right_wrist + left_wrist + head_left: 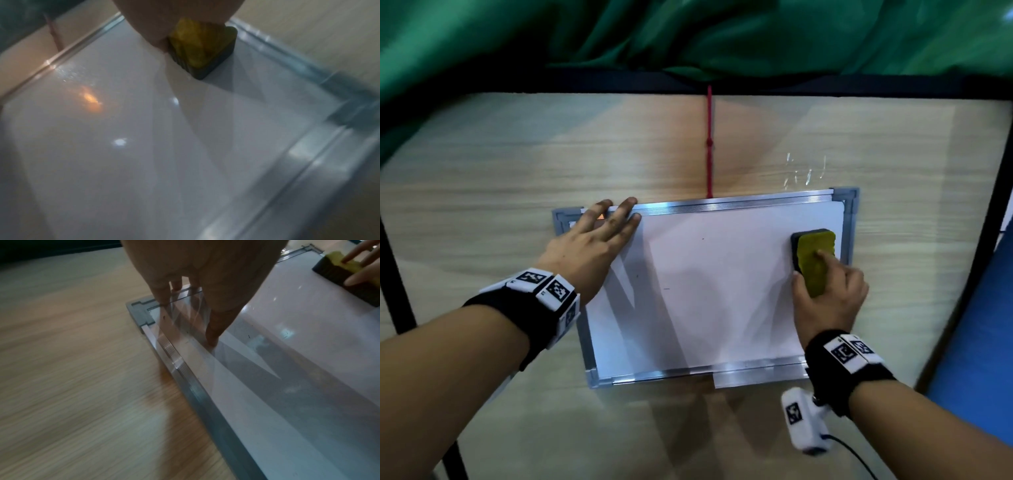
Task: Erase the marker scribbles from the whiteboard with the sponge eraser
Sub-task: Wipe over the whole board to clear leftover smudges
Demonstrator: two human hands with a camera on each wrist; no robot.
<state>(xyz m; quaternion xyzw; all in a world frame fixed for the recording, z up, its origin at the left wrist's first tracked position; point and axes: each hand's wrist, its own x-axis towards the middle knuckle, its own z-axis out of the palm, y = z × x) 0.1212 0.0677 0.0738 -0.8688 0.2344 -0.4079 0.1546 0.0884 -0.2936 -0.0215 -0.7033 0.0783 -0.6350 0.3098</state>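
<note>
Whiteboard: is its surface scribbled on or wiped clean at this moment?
Almost clean: the whiteboard shows only tiny dark specks; the sponge eraser sits at its right edge.

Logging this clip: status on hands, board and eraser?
Left hand flat on whiteboard corner. Right hand grips eraser at board's right edge. Only tiny specks left. Nothing in the way.

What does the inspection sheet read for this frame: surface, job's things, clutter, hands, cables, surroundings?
Surface: wooden table, black edging.
Job's things: whiteboard lies flat, nearly clean, a few tiny marks; sponge eraser rests near its far right corner.
Clutter: nothing seen.
Hands: left hand presses flat on the far left corner; right hand grips the eraser.
Cables: black cable from the right wrist camera; red cord behind the board.
Surroundings: green cloth beyond the table.
</note>
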